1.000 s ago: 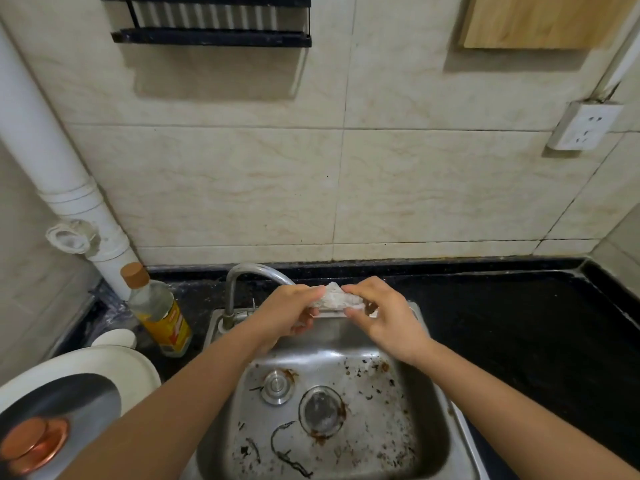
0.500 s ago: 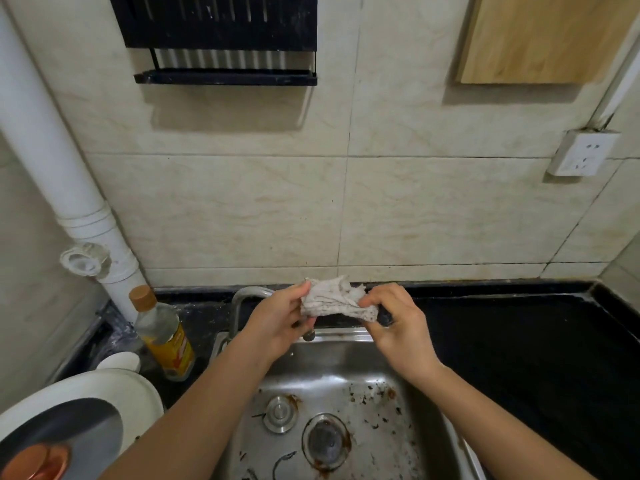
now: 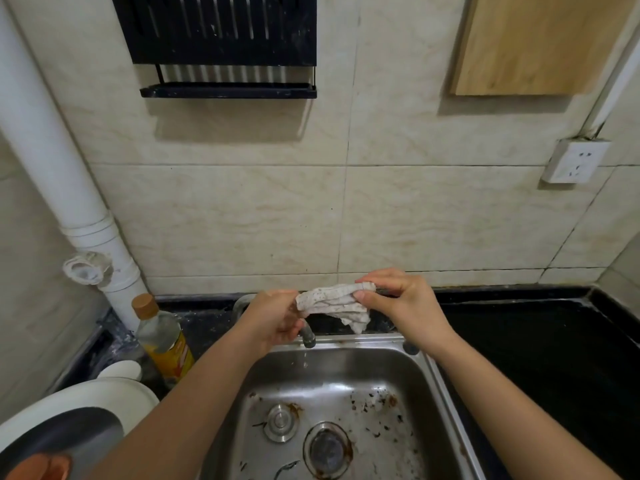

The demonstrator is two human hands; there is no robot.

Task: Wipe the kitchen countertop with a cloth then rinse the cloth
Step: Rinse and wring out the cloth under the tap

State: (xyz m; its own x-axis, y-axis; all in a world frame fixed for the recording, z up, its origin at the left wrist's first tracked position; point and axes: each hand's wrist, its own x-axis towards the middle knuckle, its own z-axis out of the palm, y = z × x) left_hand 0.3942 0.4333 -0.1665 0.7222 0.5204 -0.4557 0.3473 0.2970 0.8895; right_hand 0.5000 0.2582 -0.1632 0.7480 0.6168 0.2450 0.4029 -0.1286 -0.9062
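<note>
2 hands (left [image 3: 277, 315], right [image 3: 403, 303]) gripping 1 cloth [image 3: 334, 303] over sink [image 3: 426, 372].

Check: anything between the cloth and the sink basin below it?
Nothing visible. Both hands, left and right, hold the cloth up beside the tap spout; the sink below is open.

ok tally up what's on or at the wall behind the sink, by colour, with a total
Black: 1, the rack
White: 2, the pipe and the socket
Wood-coloured: 1, the board
Total: 4
</note>
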